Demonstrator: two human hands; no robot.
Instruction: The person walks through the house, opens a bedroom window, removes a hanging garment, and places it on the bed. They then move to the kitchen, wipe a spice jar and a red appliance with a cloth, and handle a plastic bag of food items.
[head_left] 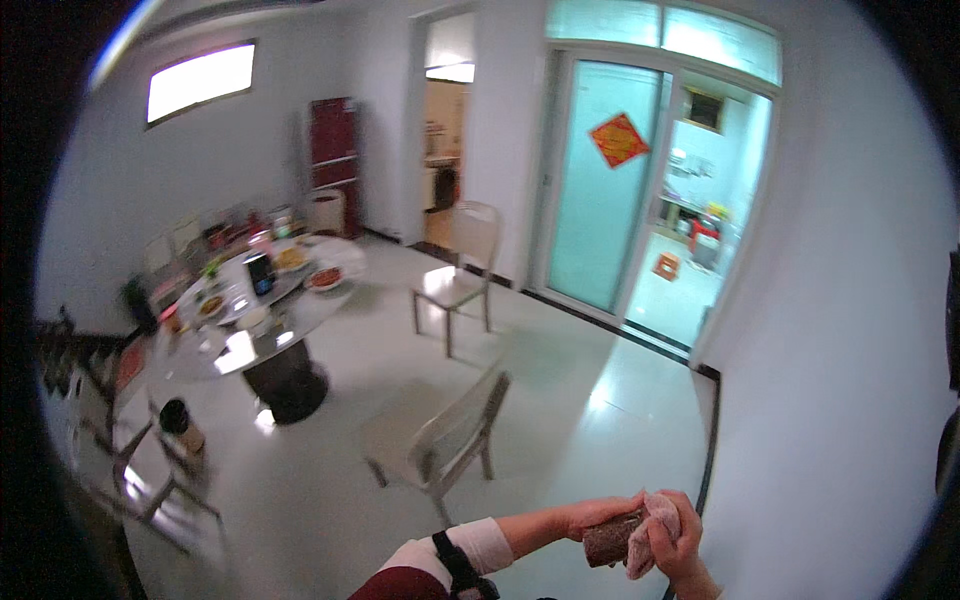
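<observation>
We have room to pass ahead, between the near chair [455, 430] and the right-hand wall [840, 300].
Our left hand [603, 514] and right hand [680, 540] close on a brown cylindrical object [606, 548] and a pale cloth [652, 533], filling the space between our palms. The near chair stands beyond our left forearm; a farther chair [475, 245] stands past it. The floor [570, 415] leads us to the sliding door, where the glass panel [605, 220] blocks the left part while the right part lies open. Dishes crowd the round tabletop [310, 308] farther left.
</observation>
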